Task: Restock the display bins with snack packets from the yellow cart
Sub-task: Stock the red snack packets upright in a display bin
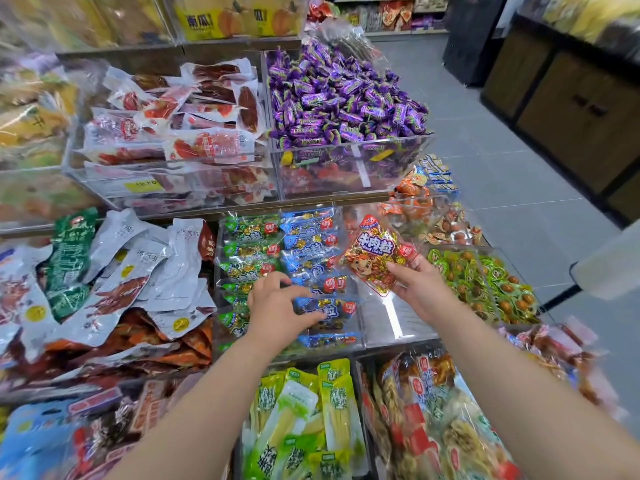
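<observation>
Nearest the lens: yellow-green packets (311, 410), just in front of the clear bin (398, 320). Reaching over them into that bin with both hands, set apart from each other. Left hand (277, 306): fingers and thumb curled round a blue packet (327, 308) near the front of the bin's middle column. Right hand (420, 289): pinching a red-gold packet (375, 254) by its lower corner, holding it tilted above the bin's bare-floored right compartment.

Likely trouble: slick foil held by one corner only, so could slip and drop behind the bin among the orange sweets (415, 209), or land across the divider on the blue column. Could also mix flavours if set down left of that divider. May drag neighbouring packets, and the green packets (249, 251) at the bin's left, out of their rows if tugging the blue packet carelessly. No sight of the yellow cart anywhere around the bin.
</observation>
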A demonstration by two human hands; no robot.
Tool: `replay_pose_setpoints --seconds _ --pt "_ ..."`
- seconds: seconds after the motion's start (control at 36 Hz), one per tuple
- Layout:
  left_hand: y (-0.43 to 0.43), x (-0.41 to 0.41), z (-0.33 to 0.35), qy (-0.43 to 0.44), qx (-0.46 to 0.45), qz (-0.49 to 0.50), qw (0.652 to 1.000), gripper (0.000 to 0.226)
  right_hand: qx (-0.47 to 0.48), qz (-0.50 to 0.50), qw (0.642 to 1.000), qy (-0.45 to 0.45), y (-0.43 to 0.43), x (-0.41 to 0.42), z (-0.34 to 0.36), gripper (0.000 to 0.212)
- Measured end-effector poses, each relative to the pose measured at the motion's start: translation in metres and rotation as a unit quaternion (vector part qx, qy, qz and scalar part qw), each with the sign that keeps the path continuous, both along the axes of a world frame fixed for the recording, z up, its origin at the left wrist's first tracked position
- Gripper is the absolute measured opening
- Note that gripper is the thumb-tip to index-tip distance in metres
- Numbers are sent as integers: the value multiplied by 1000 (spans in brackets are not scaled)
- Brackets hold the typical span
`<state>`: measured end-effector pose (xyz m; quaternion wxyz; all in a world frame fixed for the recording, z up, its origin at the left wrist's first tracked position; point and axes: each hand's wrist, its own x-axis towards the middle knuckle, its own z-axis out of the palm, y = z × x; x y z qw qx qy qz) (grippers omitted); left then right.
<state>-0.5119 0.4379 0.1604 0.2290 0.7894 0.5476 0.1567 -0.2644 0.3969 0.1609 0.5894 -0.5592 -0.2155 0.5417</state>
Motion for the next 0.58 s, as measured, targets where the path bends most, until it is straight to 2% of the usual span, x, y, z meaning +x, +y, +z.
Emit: replay_pose_setpoints --seconds 0.08,0.19,0.28,0.36,0.47,0.53,0.58 --pt "1 0 13 27 26 -17 999 52 -6 4 1000 -6 -2 -1 -1 22" --pt "4 5 27 153 66 -110 980 86 -9 4 1000 -5 -2 -2 -2 24" --pt "-4 22 30 177 24 -163 970 107 -7 4 1000 -1 -2 -4 -2 24" --pt "-16 38 20 247 13 -200 948 132 -3 -7 1000 1 -1 -5 -2 24" --pt "-25 44 -1 310 83 -230 919 130 4 -16 1000 8 -2 -3 -2 22" --pt "-21 42 -4 287 82 -220 929 125 4 -13 1000 9 -3 -1 -2 21" --pt "-14 38 -3 248 44 -209 945 123 3 -12 1000 7 -3 0 -3 22"
